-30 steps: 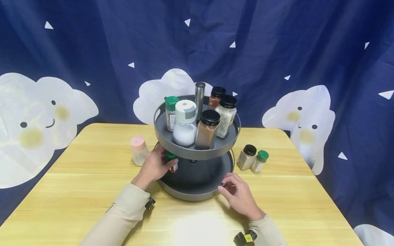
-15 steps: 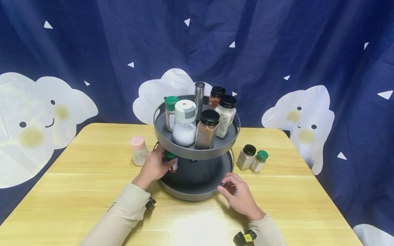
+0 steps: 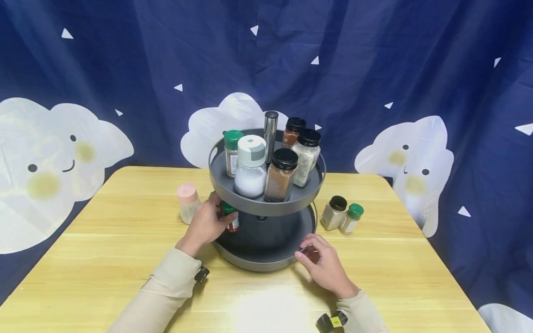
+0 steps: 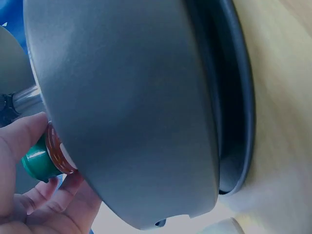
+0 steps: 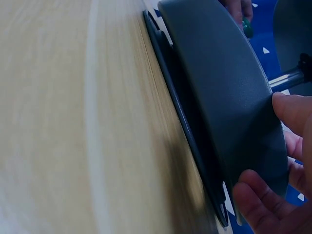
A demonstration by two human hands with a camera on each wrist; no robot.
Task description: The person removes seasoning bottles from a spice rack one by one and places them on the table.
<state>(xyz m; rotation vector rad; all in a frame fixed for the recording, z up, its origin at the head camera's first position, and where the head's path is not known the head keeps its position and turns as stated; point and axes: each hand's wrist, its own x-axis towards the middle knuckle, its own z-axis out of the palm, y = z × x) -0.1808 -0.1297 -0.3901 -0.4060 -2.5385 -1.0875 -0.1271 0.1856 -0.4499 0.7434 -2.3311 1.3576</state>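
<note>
A two-tier dark grey turntable rack stands on the table. Under its upper tray (image 3: 266, 209), at the left of the lower tray (image 3: 258, 266), my left hand (image 3: 205, 223) holds a small spice jar (image 4: 61, 156) with a green cap and reddish-brown contents. Thumb and fingers lie on either side of it in the left wrist view, where the tray wall hides its lower part. At the lower tray's front right, my right hand (image 3: 325, 264) grips the rim, with some fingertips (image 5: 251, 202) on the outer wall.
Several jars crowd the upper tray, among them a white-capped shaker (image 3: 251, 169) and a black-capped brown spice jar (image 3: 280, 178). A pink-capped shaker (image 3: 188, 203) stands left of the rack. On the right are a black-capped jar (image 3: 333, 213) and a green-capped jar (image 3: 351, 219).
My left hand and the green-capped spice jar have shifted slightly to the left within the lower tray. My right hand stays at the rim.
</note>
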